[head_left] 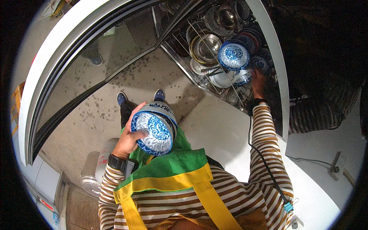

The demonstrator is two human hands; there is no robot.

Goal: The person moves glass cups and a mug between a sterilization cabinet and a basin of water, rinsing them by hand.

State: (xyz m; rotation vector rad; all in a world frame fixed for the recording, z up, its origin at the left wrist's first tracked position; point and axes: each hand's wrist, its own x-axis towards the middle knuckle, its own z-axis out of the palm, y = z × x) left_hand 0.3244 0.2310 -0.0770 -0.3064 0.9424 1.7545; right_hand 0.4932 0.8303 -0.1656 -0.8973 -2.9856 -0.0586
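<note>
My left hand (130,138) is closed on a stack of bowls (154,132) in front of my apron, the outermost one white with blue scrollwork. My right hand (258,81) reaches into a cabinet with wire racks and touches the edge of a blue-and-white bowl (243,78). How its fingers lie on that bowl is partly hidden. Just above it, another blue-patterned bowl (234,55) rests upside down on the rack, with more patterned bowls (260,63) beside and behind it.
Metal basins (207,48) and a white plate (221,79) stand on the wire rack (199,36). The cabinet's glass door (115,50) swings open at my left. A lidded metal pot (91,184) is low on my left. A black cable (264,163) runs along my right sleeve.
</note>
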